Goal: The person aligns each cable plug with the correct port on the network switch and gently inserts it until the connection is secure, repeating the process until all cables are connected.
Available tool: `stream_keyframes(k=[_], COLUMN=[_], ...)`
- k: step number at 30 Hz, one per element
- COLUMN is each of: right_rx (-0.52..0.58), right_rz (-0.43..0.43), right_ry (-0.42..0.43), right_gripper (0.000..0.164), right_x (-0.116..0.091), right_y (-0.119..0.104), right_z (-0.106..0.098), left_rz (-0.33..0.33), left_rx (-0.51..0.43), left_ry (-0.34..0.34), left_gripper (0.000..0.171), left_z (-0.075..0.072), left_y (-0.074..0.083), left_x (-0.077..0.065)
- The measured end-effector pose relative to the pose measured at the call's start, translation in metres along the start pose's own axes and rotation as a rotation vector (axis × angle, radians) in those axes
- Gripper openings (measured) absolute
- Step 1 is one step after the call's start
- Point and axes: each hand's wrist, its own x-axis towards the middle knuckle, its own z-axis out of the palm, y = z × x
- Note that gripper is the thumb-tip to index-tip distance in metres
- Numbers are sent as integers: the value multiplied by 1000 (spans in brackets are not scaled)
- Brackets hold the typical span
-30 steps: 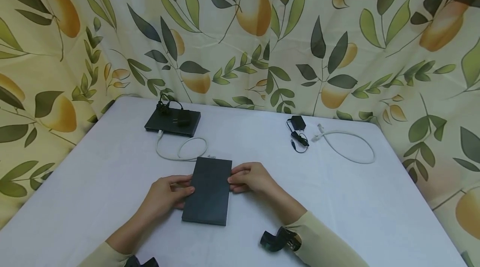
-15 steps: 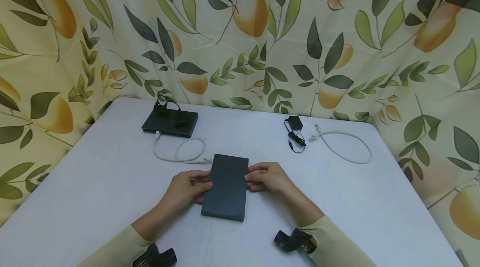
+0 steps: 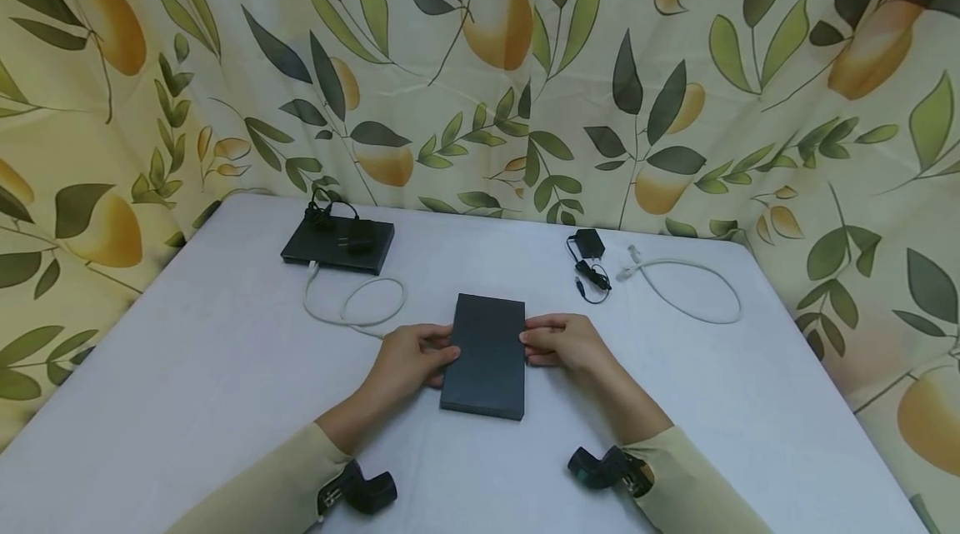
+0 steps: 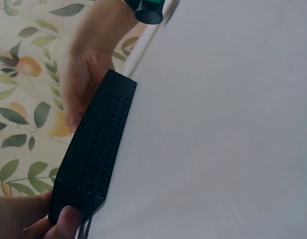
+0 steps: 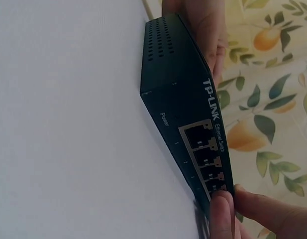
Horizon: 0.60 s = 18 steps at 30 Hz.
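Note:
A flat black TP-LINK Ethernet switch (image 3: 486, 357) is between both hands, one at each side edge. My left hand (image 3: 408, 359) grips its left edge, thumb on the near side. The right hand (image 3: 564, 344) pinches the opposite edge with thumb and fingers. In the right wrist view a row of network ports (image 5: 205, 149) shows on one side, with a right thumb tip over the last ones. Vent holes (image 4: 108, 137) dot another side in the left wrist view. Whether the switch touches the table I cannot tell.
At the back left lies another black box (image 3: 300, 249) with a black power adapter (image 3: 358, 236) on top and a white network cable (image 3: 375, 322) plugged in. At the back right are a second adapter (image 3: 589, 244) and a looped white cable (image 3: 705, 267). Patterned cloth (image 3: 480, 126) hangs behind.
Both hands have moved the switch to the right and slightly away from the body, turning it a little. The grip stays the same, and the left hand now covers the white cable's near end.

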Motion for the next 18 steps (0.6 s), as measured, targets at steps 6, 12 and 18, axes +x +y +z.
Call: stream_keyframes(k=[6, 12, 18], right_rx=[32, 42, -12], right_rz=[-8, -16, -14], right_ry=[38, 85, 132], right_gripper=[40, 40, 39], right_x=[11, 22, 31], right_y=[0, -4, -12], right_z=[-8, -12, -11], left_rz=[11, -23, -60], left_rx=[40, 96, 94], left_ry=[14, 43, 63], left_gripper=[37, 36, 33], left_z=[8, 14, 14], left_y=[7, 16, 24], left_x=[14, 31, 48])
